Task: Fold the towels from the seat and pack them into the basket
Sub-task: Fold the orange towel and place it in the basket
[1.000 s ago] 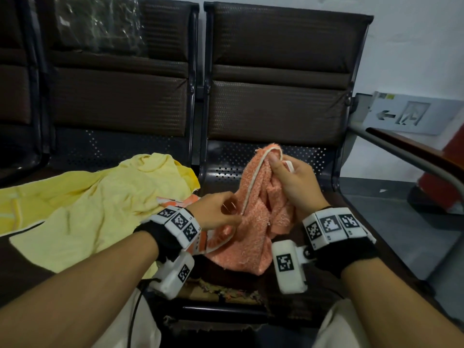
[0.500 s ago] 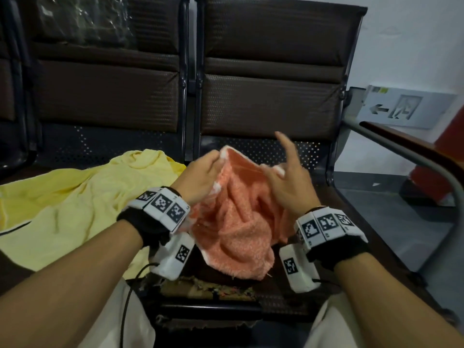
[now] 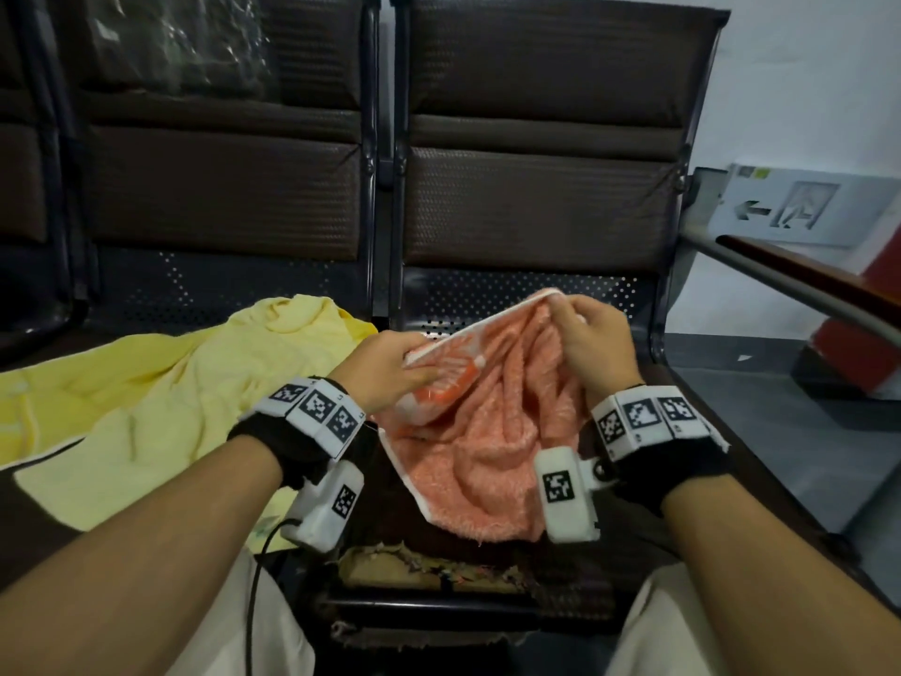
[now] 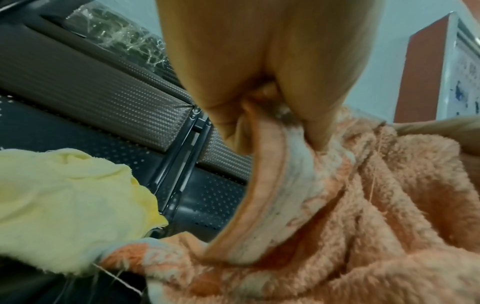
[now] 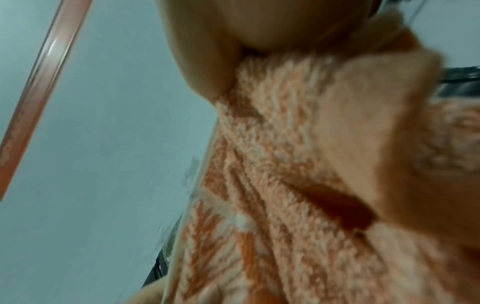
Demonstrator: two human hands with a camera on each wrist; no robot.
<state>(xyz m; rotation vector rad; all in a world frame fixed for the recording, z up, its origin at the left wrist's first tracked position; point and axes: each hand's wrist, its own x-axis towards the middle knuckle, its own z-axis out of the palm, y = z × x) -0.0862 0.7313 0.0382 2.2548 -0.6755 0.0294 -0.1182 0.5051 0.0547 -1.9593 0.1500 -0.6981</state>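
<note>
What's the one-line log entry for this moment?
step: spreading orange towel edge | left hand: pinching edge | right hand: pinching edge | yellow towel: unfolded on seat | basket: not visible

1. The head view is dim and indoor-lit; the dark chairs (image 3: 531,197) swallow detail, while the pale wall (image 3: 804,80) to the right of both grips is the brightest area.
2. Straight lines bow toward the head view's edges, a wide-angle distortion.
3. Soft shadow lies below the orange towel (image 3: 487,461), under both grips.
4. The left wrist view is fairly sharp on the towel's pile, but the left hand (image 4: 259,72) just above its grip is close and soft.
5. The right wrist view is smeared throughout; the right hand (image 5: 272,24) and the towel below its grip lack crisp edges.
6. A plastic wrap (image 4: 124,35) left of the left grip shows small glints.
</note>
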